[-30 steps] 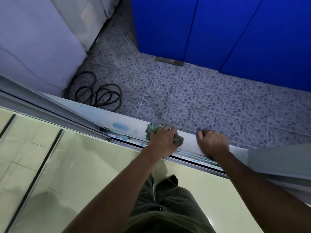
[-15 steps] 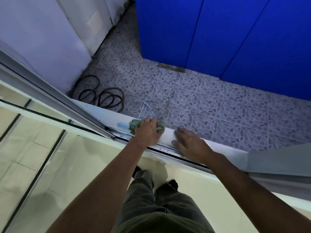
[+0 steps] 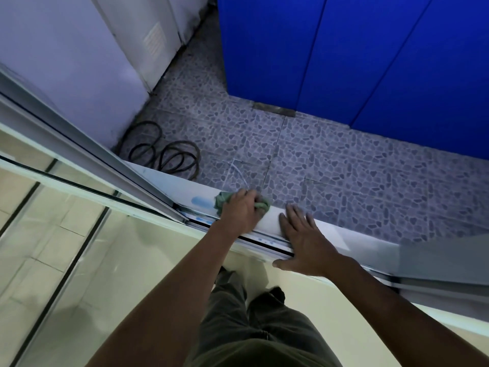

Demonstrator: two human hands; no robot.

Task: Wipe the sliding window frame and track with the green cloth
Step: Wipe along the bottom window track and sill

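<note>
My left hand (image 3: 242,210) presses a crumpled green cloth (image 3: 221,201) onto the white window sill (image 3: 182,185), just beyond the metal track (image 3: 264,241). The cloth shows on both sides of my fingers. Just left of it is a blue smudge (image 3: 199,202) on the sill. My right hand (image 3: 304,239) lies flat with fingers spread across the sill and track, right of the left hand. The sliding window frame (image 3: 111,165) runs diagonally from upper left and ends beside the cloth.
Below the sill lies a grey pebble-patterned tiled floor (image 3: 344,176) with coiled black cable (image 3: 169,154) at the left. Blue panels (image 3: 344,54) stand at the back, white cabinets (image 3: 79,54) at the upper left. A grey pane (image 3: 444,260) sits at the right.
My left hand has slid the cloth leftward along the sill toward the blue smudge. My right hand has opened from a loose fist to flat and followed to the left.
</note>
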